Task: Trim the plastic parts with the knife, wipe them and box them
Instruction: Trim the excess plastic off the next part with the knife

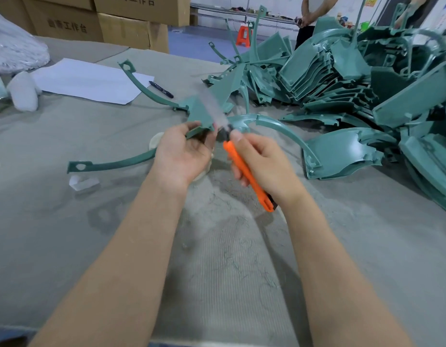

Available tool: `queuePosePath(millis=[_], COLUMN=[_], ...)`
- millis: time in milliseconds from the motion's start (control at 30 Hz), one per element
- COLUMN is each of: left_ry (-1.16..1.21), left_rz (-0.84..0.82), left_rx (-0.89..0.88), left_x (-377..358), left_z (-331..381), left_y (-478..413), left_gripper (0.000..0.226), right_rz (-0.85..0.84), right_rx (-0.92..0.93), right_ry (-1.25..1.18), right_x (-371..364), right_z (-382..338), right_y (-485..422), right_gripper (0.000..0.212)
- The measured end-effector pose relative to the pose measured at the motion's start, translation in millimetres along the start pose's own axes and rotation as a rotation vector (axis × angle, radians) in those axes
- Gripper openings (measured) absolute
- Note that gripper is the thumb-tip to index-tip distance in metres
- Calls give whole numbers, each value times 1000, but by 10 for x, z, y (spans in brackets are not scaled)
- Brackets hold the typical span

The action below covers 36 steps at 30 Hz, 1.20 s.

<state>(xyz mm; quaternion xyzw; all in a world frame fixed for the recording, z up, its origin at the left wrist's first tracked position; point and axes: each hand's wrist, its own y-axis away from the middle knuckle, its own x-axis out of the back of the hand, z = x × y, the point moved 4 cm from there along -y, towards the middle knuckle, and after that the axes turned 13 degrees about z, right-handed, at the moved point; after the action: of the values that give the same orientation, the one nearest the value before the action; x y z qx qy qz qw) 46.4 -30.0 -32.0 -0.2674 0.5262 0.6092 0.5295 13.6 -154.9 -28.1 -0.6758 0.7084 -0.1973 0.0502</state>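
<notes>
The trimming step was in hand. The left hand point(184, 156) held a green plastic part point(199, 113) above the middle of the surface point(66, 234), its fingers point(191, 126) curled under the flat wedge section and clamped on it. The right hand point(264, 161) had its fingers wrapped tight round the orange knife point(249, 176), thumb pressed near the front of the handle. The blade point(214, 106) showed only as a pale smear across the part, so where its edge met the plastic could not be told; it was probably mid-stroke.

Fine green shavings point(229, 246) lay towards the near edge, and a big pile of parts point(367, 83) filled the far right corner, so most of the job seemed to lie ahead.

The next move would call for a steady grip, with the blade running away from the left fingers along the flashed edge. Wiping and boxing this piece had not yet begun.
</notes>
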Motion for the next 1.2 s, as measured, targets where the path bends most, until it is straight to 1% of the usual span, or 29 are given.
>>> queuePosePath(millis=[67, 100, 133, 200, 267, 333, 433, 500, 600, 700, 767, 833, 900, 967, 1000, 1033, 1100, 1133, 1200], left_ry=[-27, -62, -112, -203, -246, -268, -328, -367, -379, -386, -359, -305, -189, -29, 26, 52, 53, 45, 10], left_rz=[-1, 8, 31, 78, 77, 78, 106, 108, 141, 160, 182, 189, 124, 11, -37, -76, -131, -149, -169], left_rx=[-9, -16, -31, -90, -146, -180, -236, -276, -337, -346, -350, -342, -303, -241, -219, -208, -215, -229, -264], left_x=[30, 39, 46, 40, 6, -6, 5, 2, 13, 39, 63, 73, 46, -7, -36, -66, -111, -128, -145], left_z=[0, -5, -11, -42, -87, -131, -157, -169, -177, -153, -103, -43, 6, 28, 33, 33, 19, 10, -2], left_y=[-18, -26, -35, -47, -55, -71, -94, -100, -124, -138, -139, -122, -86, -23, 6, 32, 80, 97, 109], left_gripper=[30, 31, 30, 24, 21, 24, 25, 27, 37, 37, 35, 29, 19, 18, 19, 18, 20, 21, 22], right_rz=[153, 235, 299, 365, 377, 360, 343, 344, 368, 351, 356, 408, 434, 402, 392, 383, 324, 272, 147], right_rx=[-59, -104, -141, -184, -195, -180, -154, -131, -110, -87, -81, -107, -168, -263, -317, -383, -551, -640, -770], right_ry=[-124, -175, -210, -203, -170, -124, 7, 60, 93, 77, 39, 10, 91, 159, 107, -26, -402, -548, -689], right_x=[109, 150, 166, 126, 41, -32, -66, -57, -19, 33, 97, 197, 277, 277, 243, 184, 1, -103, -272], right_z=[-30, -23, -9, 23, 38, 45, 64, 59, 54, 30, -10, -15, 36, 98, 113, 111, 100, 91, 66], right_y=[-37, -51, -61, -58, -50, -48, -51, -45, -52, -61, -63, -66, -64, -54, -49, -46, -34, -22, 27], right_gripper=[45, 46, 41, 28, 23, 21, 34, 33, 29, 27, 20, 16, 14, 8, 6, 5, 5, 4, 6])
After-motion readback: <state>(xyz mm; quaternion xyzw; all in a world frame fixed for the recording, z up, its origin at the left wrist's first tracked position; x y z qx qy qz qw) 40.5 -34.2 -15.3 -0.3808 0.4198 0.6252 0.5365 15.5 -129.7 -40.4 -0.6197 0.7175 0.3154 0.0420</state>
